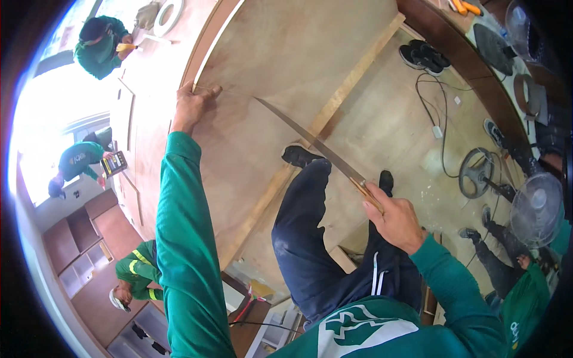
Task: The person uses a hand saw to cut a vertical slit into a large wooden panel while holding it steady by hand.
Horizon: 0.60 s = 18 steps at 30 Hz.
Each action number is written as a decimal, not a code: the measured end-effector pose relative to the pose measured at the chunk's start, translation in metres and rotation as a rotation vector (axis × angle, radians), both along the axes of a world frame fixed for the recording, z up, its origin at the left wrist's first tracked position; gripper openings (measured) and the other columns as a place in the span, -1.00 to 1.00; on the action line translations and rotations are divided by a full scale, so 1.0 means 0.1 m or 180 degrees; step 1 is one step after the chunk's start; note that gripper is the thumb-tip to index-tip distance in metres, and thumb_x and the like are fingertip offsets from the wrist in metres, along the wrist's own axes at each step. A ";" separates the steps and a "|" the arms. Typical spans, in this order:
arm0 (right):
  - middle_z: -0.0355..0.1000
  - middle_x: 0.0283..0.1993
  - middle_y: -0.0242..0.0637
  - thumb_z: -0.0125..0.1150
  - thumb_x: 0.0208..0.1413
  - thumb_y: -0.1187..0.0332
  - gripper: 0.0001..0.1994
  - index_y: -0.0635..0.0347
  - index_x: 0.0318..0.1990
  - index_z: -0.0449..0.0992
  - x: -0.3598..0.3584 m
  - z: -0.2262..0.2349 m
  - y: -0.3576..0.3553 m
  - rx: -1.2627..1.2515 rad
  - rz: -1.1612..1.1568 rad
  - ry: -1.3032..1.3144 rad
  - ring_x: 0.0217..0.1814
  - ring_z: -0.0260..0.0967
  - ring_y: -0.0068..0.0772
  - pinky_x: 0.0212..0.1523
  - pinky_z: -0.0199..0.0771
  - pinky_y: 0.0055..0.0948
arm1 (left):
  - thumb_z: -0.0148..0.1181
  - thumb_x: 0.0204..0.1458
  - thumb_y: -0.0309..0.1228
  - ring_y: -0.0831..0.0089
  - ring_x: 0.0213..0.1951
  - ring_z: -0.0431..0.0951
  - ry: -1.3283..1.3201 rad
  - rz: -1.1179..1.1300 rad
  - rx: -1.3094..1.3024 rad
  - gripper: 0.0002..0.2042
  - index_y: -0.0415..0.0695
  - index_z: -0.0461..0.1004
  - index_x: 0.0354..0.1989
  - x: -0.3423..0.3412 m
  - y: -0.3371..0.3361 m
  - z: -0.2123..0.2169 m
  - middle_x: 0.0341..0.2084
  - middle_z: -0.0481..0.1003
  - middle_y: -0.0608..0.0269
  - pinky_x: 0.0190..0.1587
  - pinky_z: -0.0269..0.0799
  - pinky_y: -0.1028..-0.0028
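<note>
the right hand [394, 218] grips the saw [310, 140] above the big board [280, 48]. the left hand [194, 106] is by the white strip [209, 49]; i can't tell its grip. no cut shows, so sawing seems undone.

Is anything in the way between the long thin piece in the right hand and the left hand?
Nothing visible blocks the way from the long thin piece to the left hand. I can't tell if the faint line there belongs to it. The pale wooden strip shows only behind it.
</note>
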State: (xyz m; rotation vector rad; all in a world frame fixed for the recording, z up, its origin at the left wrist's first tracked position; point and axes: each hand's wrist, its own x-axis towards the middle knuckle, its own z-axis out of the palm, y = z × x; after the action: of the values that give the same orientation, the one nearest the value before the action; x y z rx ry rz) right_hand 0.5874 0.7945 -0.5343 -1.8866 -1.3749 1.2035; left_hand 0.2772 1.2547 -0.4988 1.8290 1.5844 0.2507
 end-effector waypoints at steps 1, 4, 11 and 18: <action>0.68 -0.35 0.11 0.28 0.56 -0.01 -0.45 0.01 0.55 0.53 -0.01 -0.08 0.03 0.0093 -0.0024 -0.0043 -0.31 0.69 0.34 -0.24 0.64 0.27 | 0.67 0.23 -0.36 0.59 -0.45 0.53 0.0053 0.0052 -0.0031 -0.68 -0.33 0.70 -0.05 0.03 -0.02 0.01 -0.46 0.61 0.42 -0.28 0.55 0.40; 0.69 -0.32 0.14 0.28 0.55 -0.04 -0.46 -0.03 0.52 0.55 -0.27 -0.44 0.84 0.0047 0.0071 0.0077 -0.26 0.71 0.33 -0.24 0.67 0.28 | 0.67 0.21 -0.38 0.52 -0.42 0.57 -0.0071 0.0081 -0.0059 -0.69 -0.32 0.68 -0.07 0.02 0.00 0.01 -0.45 0.63 0.37 -0.25 0.58 0.36; 0.74 -0.15 0.16 0.16 0.58 -0.10 -0.47 0.00 0.47 0.54 -0.84 -0.72 2.30 0.0251 0.0098 -0.0030 -0.03 0.71 0.45 0.00 0.70 0.35 | 0.65 0.23 -0.41 0.52 -0.42 0.57 -0.0221 0.0160 -0.0052 -0.71 -0.32 0.64 -0.11 0.21 -0.12 0.03 -0.46 0.64 0.32 -0.24 0.59 0.34; 0.69 -0.30 0.15 0.29 0.57 0.02 -0.50 -0.01 0.51 0.58 -0.16 -0.31 0.44 -0.0030 0.0034 -0.0023 -0.27 0.69 0.34 -0.19 0.68 0.16 | 0.64 0.23 -0.39 0.52 -0.42 0.56 -0.0080 0.0132 -0.0019 -0.71 -0.32 0.64 -0.14 -0.04 0.00 0.04 -0.46 0.64 0.30 -0.26 0.58 0.32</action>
State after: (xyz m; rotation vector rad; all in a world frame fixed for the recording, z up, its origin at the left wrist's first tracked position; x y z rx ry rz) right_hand 0.5717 0.8388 -0.5655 -1.8940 -1.3871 1.2113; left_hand 0.2728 1.2545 -0.4952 1.7830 1.6054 0.2865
